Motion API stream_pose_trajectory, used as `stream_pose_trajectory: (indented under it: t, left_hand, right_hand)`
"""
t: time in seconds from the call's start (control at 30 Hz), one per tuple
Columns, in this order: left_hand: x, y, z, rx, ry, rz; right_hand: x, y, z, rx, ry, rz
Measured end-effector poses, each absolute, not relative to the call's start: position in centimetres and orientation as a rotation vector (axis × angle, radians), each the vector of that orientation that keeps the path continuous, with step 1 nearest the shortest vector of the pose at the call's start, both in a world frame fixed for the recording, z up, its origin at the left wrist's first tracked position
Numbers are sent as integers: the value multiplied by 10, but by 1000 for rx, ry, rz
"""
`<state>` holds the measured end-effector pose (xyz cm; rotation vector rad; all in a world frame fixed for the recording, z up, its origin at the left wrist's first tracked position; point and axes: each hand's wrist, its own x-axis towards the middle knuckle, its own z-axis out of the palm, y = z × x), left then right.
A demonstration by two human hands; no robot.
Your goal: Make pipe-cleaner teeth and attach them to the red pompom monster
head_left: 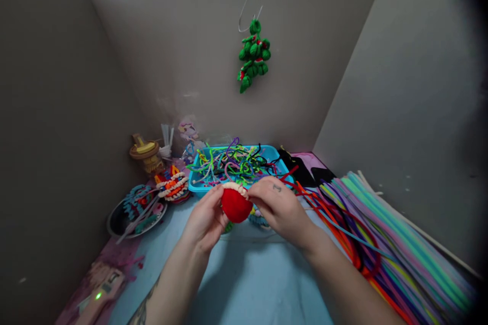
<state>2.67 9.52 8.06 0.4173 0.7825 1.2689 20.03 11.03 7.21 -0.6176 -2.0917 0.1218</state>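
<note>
A rounded red piece [237, 206], soft-looking and smooth, is held up in front of me above the table. Along its top runs a bumpy cream trim [233, 186] that looks like twisted pipe cleaner. My left hand [208, 218] grips the piece from the left, with the thumb and fingers at its side. At the trim's right end, my right hand [280, 208] pinches with thumb and fingertips; what exactly lies between them is partly hidden. Behind and below the hands, parts of a green item and a blue-yellow bumpy item [259, 219] show on the table.
A blue basket [194, 189] full of pipe cleaner scraps stands behind my hands. Long coloured pipe cleaners [404, 244] lie at right. At left are a metal bowl [112, 226], an orange-and-cream woven piece [173, 185] and a pink glue gun [101, 297]. A green ornament [253, 56] hangs above.
</note>
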Motion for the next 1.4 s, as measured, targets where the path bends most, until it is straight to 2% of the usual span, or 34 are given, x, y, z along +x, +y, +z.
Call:
stream_pose_trajectory:
  t: [0.47, 1.4]
  left_hand:
    - [25, 97, 72, 411, 747, 1255]
    - [31, 84, 86, 583, 897, 1361]
  right_hand:
    - [201, 109, 78, -574, -2168, 15]
    - [200, 105, 82, -620, -2073, 152]
